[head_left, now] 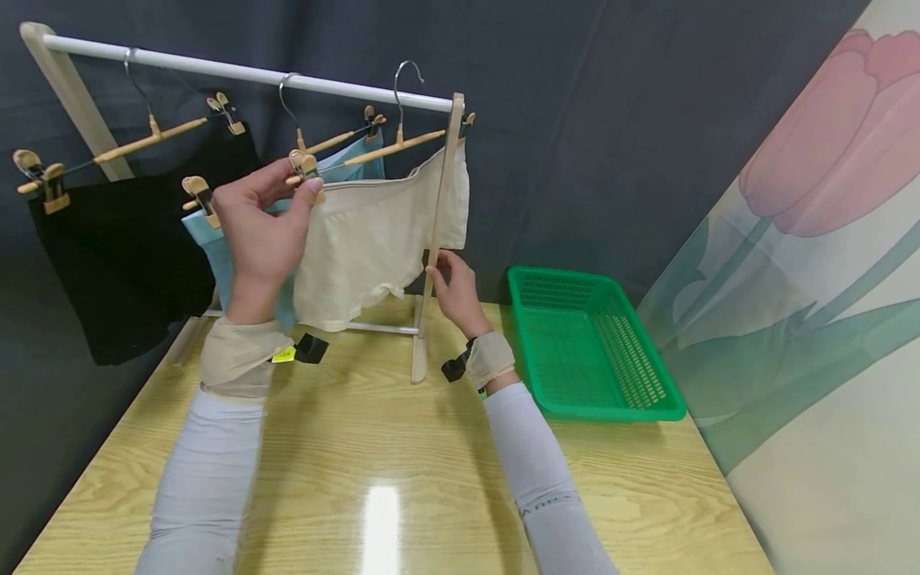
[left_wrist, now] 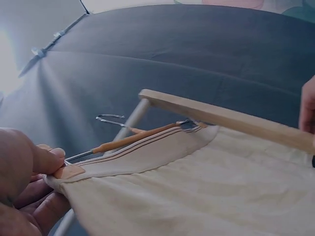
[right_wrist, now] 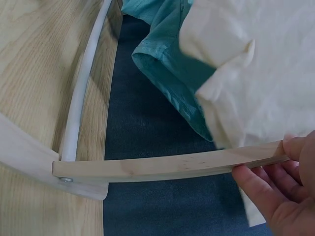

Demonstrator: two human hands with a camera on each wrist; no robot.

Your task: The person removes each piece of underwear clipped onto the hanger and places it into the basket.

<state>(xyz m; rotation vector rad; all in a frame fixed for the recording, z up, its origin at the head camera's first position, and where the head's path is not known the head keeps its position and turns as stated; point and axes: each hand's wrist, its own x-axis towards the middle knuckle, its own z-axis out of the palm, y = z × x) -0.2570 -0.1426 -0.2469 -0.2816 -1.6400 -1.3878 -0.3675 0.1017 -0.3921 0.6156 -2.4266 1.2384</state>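
Cream shorts (head_left: 359,239) hang by their waistband from a clip hanger (head_left: 391,149) at the right end of a small clothes rack (head_left: 244,70). My left hand (head_left: 259,231) pinches the hanger's left clip (head_left: 305,164) at the waistband corner. The wire hook (head_left: 398,84) crosses the white bar, its curve standing above it; whether it bears on the bar I cannot tell. My right hand (head_left: 460,295) grips the rack's right wooden upright (right_wrist: 172,164) between thumb and fingers, below the bar. Light blue shorts (right_wrist: 172,83) hang behind the cream pair, partly hidden.
Black shorts (head_left: 144,239) hang on another clip hanger at the rack's left. A green plastic basket (head_left: 528,343) stands on the wooden table (head_left: 345,447) to the right. Dark cloth (head_left: 575,160) backs the table, and a tulip-printed curtain (head_left: 812,263) hangs at the right.
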